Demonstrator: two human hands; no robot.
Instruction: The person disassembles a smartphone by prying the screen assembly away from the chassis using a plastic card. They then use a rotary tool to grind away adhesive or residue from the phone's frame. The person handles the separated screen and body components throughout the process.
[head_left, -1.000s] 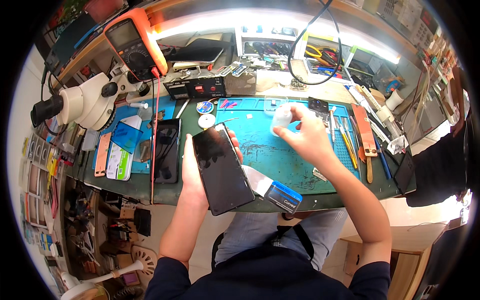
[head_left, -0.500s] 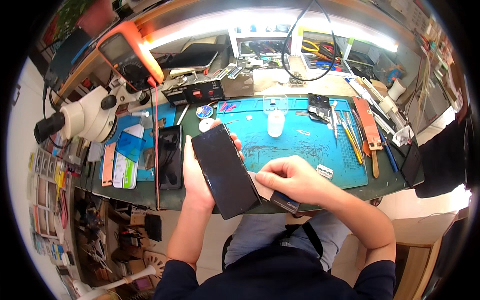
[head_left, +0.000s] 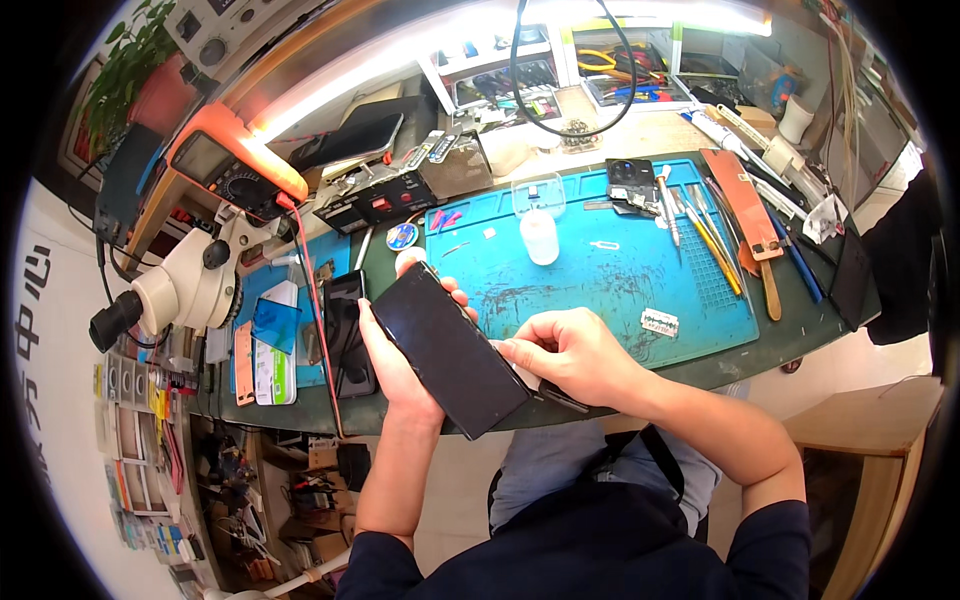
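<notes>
A black phone (head_left: 446, 350) lies across my left hand (head_left: 407, 370), fingers wrapped along its edges. My right hand (head_left: 560, 360) pinches a thin pale card (head_left: 524, 372), held against the phone's right edge; a darker piece below it (head_left: 560, 400) is mostly hidden by the hand. Beyond them, a translucent white bottle (head_left: 539, 240) stands on the blue repair mat (head_left: 600, 290), just in front of a small clear container (head_left: 537, 188). A razor blade (head_left: 659, 321) lies right of my right hand.
Another phone (head_left: 350, 335) lies left. A microscope (head_left: 165, 290) and orange multimeter (head_left: 235, 165) stand at the left. Tweezers, picks (head_left: 705, 250) and a wooden-handled tool (head_left: 771, 291) lie right. A hanging cable loop (head_left: 572, 127) is above the back.
My right hand let go of the white bottle on the mat and moved down to take the pale card at the phone's edge. The view has shifted slightly leftward.
</notes>
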